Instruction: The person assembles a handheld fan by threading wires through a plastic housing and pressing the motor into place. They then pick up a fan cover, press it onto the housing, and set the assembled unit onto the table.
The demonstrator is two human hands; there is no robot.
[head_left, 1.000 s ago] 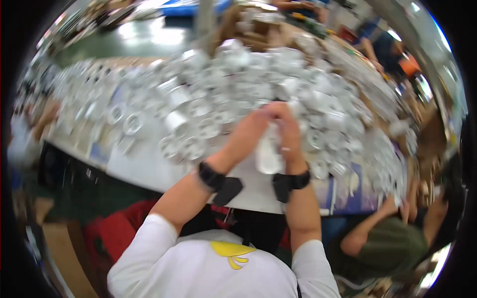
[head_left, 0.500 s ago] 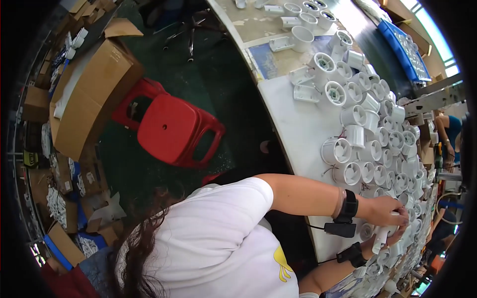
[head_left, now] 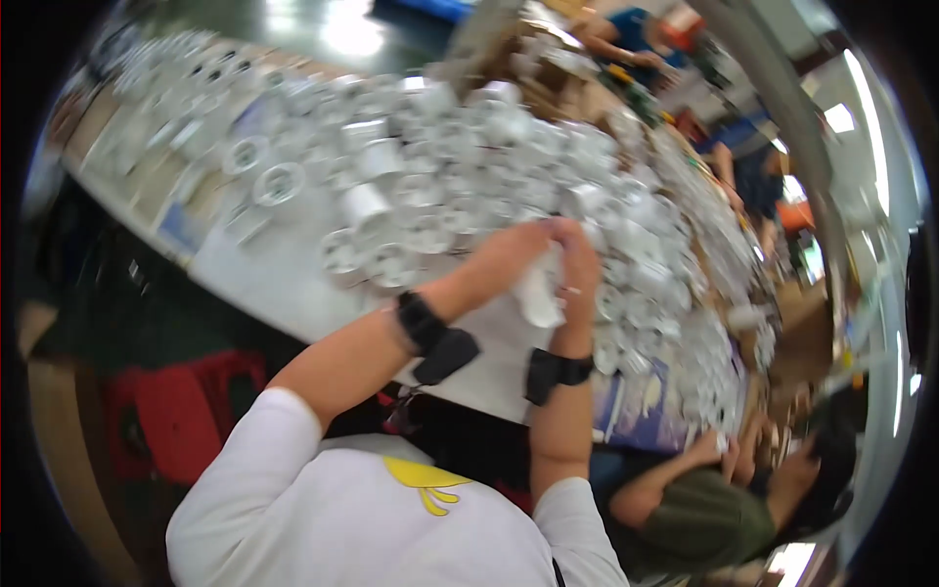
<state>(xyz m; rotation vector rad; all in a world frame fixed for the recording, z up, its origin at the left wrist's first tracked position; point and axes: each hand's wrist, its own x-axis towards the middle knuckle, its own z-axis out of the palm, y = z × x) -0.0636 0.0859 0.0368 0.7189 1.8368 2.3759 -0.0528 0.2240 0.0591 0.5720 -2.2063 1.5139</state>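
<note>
In front of me both hands meet over the table around a white plastic housing (head_left: 540, 295). Its pale end sticks out below my fingers, and its upper part is hidden. My left hand (head_left: 516, 256) is closed on it from the left. On its other side my right hand (head_left: 579, 262) is closed too, its fingertips next to those of the left. Motion smears the fingers somewhat. Beyond my hands, many similar white round housings (head_left: 367, 207) crowd the white table (head_left: 256, 284); some lie on their sides, others show open ends.
A red plastic stool (head_left: 176, 421) stands on the floor at left. Close by on the right, a person in a dark green shirt (head_left: 699, 519) works at the same table. Other people (head_left: 636, 44) work at the far right, past clear plastic bags and cartons.
The view has swung to the right, so the stool now lies at lower left and the co-worker has come into view. Both hands still hold the white housing.
</note>
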